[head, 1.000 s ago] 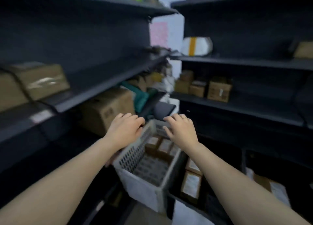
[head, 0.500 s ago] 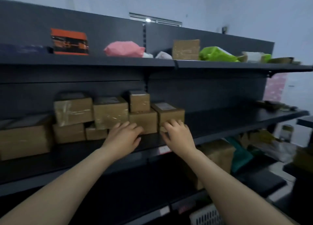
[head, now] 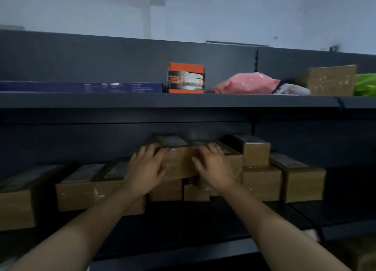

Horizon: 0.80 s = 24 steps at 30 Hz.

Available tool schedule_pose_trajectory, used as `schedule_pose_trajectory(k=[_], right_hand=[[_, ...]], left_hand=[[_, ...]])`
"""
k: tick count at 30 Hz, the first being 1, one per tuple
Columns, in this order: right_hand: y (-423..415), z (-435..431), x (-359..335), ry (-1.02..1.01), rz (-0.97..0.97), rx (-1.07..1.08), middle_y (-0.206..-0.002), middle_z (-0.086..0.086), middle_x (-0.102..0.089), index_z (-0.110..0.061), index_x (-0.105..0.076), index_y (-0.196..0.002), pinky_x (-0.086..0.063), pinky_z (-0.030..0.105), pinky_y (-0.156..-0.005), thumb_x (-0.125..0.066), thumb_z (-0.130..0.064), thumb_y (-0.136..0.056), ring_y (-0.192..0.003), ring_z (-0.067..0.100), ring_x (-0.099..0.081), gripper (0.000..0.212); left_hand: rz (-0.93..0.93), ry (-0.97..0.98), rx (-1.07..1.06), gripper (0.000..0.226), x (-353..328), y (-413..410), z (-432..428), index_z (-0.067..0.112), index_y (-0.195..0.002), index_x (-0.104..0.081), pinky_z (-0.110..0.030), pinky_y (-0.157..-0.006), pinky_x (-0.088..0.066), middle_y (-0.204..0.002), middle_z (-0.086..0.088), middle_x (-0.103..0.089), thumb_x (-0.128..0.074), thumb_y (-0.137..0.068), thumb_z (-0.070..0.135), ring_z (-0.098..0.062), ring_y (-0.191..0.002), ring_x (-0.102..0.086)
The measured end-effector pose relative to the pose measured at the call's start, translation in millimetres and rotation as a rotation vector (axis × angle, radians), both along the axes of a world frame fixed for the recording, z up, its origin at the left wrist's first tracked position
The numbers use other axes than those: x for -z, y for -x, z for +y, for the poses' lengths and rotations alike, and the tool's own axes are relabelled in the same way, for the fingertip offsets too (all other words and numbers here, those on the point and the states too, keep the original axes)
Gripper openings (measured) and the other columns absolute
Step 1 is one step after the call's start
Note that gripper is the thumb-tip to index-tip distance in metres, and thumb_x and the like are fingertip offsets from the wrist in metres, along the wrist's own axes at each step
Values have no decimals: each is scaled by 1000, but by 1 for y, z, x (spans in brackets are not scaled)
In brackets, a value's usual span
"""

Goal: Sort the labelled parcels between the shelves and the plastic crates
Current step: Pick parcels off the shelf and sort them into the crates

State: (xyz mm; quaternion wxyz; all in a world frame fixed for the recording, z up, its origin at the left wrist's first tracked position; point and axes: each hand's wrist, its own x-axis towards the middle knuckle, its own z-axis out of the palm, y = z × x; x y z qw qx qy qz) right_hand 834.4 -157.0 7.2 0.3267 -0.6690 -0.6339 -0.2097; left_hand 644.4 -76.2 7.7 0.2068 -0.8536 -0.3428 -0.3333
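Note:
A brown cardboard parcel (head: 179, 163) with a dark label on top lies slightly tilted on a stack of similar parcels on the middle shelf (head: 335, 211). My left hand (head: 145, 170) grips its left end, fingers over the top edge and thumb on the front. At the right end my right hand (head: 213, 169) holds it the same way. More brown labelled parcels stand to the right (head: 262, 182) and to the left (head: 75, 189) in a row.
On the upper shelf (head: 183, 100) lie a flat blue box (head: 81, 87), an orange box (head: 186, 78), a pink bag (head: 244, 83), a cardboard box (head: 331, 80) and a green bag (head: 366, 84). Another carton (head: 358, 254) sits low at the right.
The view swung from the white crate up to the shelves. Both hands, held free before, have reached onto the top parcel of the stack and taken hold of it.

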Motion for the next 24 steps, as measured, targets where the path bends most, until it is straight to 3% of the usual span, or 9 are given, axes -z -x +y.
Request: schedule_pose_trajectory(k=[2, 4, 8, 11, 13, 17, 22, 24], right_hand=[[15, 21, -14, 2, 66, 82, -131, 9, -52, -17, -44, -138, -37, 37, -101, -41, -47, -97, -122, 27, -46, 51], [24, 39, -28, 90, 98, 215, -136, 13, -52, -16, -40, -141, -32, 42, -108, -31, -59, -95, -127, 31, -45, 63], [26, 62, -42, 310, 315, 331, -131, 15, -57, -15, -59, -119, -24, 52, -112, -24, -63, -94, -128, 33, -44, 64], [29, 65, -43, 306, 396, 303, -126, 11, -60, -16, -62, -108, -7, 55, -116, -31, -56, -96, -127, 30, -45, 51], [33, 65, -43, 240, 417, 259, -120, 9, -63, -17, -60, -105, -3, 56, -116, -36, -53, -96, -124, 28, -48, 44], [42, 64, -43, 82, 459, 108, -109, 5, -65, -19, -56, -111, -9, 54, -116, -45, -45, -95, -116, 26, -54, 32], [45, 61, -41, -28, 565, -89, -114, 10, -65, -14, -53, -120, -41, 47, -102, -51, -34, -95, -109, 29, -59, 33], [41, 54, -38, -13, 615, -130, -118, 11, -64, -15, -54, -124, -45, 42, -98, -50, -31, -96, -110, 27, -58, 33]], left_hand=[[-131, 253, -29, 61, -6, 2, 24, 19, -144, -32, -39, -100, -35, -140, -11, -39, -54, -90, 36, -32, -125, -37], [-313, 572, 12, 64, -13, -1, 43, 18, -149, -22, -35, -110, -26, -149, -12, -29, -42, -95, 46, -32, -135, -28], [-740, 1164, 159, 66, -23, -16, 47, 10, -141, -38, -29, -98, -33, -143, -14, -43, -35, -93, 56, -30, -129, -42], [-933, 1477, 250, 67, -24, -20, 46, 10, -134, -45, -32, -99, -38, -132, -15, -52, -42, -89, 60, -29, -114, -51], [-980, 1526, 313, 64, -23, -18, 49, 12, -130, -49, -34, -93, -40, -124, -14, -57, -46, -87, 59, -26, -105, -53], [-1047, 1549, 458, 47, -16, -10, 48, 18, -122, -56, -34, -79, -47, -103, -8, -64, -56, -86, 49, -25, -95, -59], [-1161, 1469, 528, 54, -12, -3, 43, 29, -131, -47, -36, -66, -50, -114, -7, -63, -63, -82, 43, -24, -98, -60], [-1165, 1438, 524, 52, -12, -2, 38, 34, -130, -47, -37, -67, -50, -112, -5, -63, -63, -81, 41, -24, -97, -60]])
